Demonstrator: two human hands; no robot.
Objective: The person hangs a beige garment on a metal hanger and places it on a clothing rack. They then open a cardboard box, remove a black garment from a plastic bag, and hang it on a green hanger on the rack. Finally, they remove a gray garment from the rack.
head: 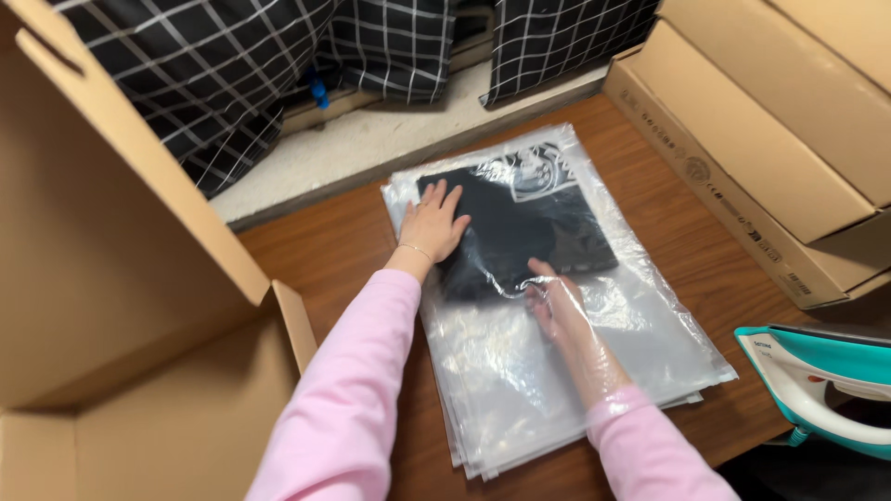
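The left hand (434, 225) lies with open fingers on the black folded garment (520, 232); the right hand (557, 306), fingers spread, is inside the clear plastic bag (557, 371) just beside it.

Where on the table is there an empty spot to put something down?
Bare wood shows between the plastic bags and the long cardboard boxes, and left of the bags beside the open box. The iron crowds the right corner.

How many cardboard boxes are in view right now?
3: an open cardboard box at left, and two flat cardboard boxes stacked at upper right. More may lie out of frame.
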